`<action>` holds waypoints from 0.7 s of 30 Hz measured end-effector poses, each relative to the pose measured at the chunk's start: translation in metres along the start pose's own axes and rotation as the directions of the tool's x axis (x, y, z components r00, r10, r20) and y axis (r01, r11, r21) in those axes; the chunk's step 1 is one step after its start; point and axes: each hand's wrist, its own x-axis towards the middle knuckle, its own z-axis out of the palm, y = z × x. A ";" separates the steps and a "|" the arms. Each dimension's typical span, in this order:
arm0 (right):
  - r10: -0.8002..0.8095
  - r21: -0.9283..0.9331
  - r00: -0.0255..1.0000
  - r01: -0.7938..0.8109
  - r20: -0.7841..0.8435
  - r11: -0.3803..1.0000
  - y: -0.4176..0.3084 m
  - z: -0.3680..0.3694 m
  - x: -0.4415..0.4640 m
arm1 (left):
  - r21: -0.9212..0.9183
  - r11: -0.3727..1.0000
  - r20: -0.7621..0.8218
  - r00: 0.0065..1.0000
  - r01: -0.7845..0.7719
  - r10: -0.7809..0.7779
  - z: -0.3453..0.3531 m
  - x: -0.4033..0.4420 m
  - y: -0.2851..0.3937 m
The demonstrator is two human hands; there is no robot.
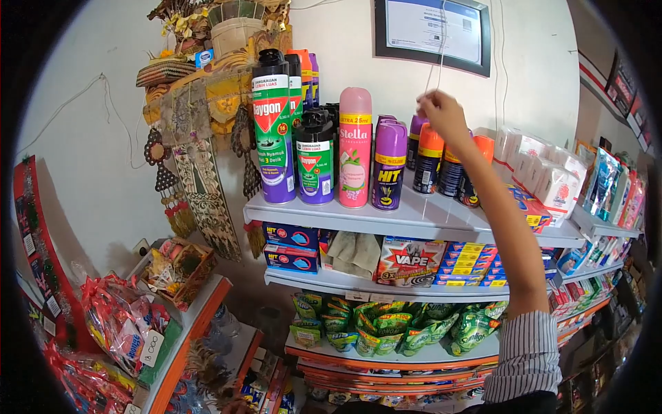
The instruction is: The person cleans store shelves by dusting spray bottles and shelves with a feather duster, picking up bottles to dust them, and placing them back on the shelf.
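My right hand (443, 115) reaches over the top shelf with its fingers curled together. Whatever the fingers may hold is hidden. Just below it stand orange-capped HIT spray cans (428, 160) and a purple-capped can (414, 141). A thin cable (441, 52) hangs on the wall down towards my fingertips; I cannot tell whether they touch it. To the left, in a front row, are a purple-capped HIT can (389, 169), a pink Stella can (355, 152), a short Baygon can (316, 165) and a tall Baygon can (273, 131), all upright. My left hand is not visible.
White tissue packs (552, 172) stand right of the cans. The shelf below carries HIT boxes (291, 248), a grey cloth (353, 254) and a VAPE box (411, 261). Green pouches (393, 324) fill the lower shelf. Wrapped parcels (127, 317) lie on the left.
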 end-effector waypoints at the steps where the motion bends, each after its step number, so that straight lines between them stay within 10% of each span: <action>1: 0.003 -0.126 0.999 -0.008 -0.036 0.992 -0.002 -0.002 -0.021 | 0.007 1.000 0.010 1.000 -0.004 0.004 0.000 0.005 -0.002; 11: 0.322 -0.201 0.885 -0.267 0.337 0.943 0.052 0.018 -0.108 | 0.074 0.996 0.112 0.993 -0.052 0.044 0.011 0.037 0.001; 21: 0.351 -0.175 0.863 -0.307 0.362 0.935 0.048 0.023 -0.107 | 0.140 0.988 0.159 0.986 -0.067 0.044 0.012 0.039 -0.005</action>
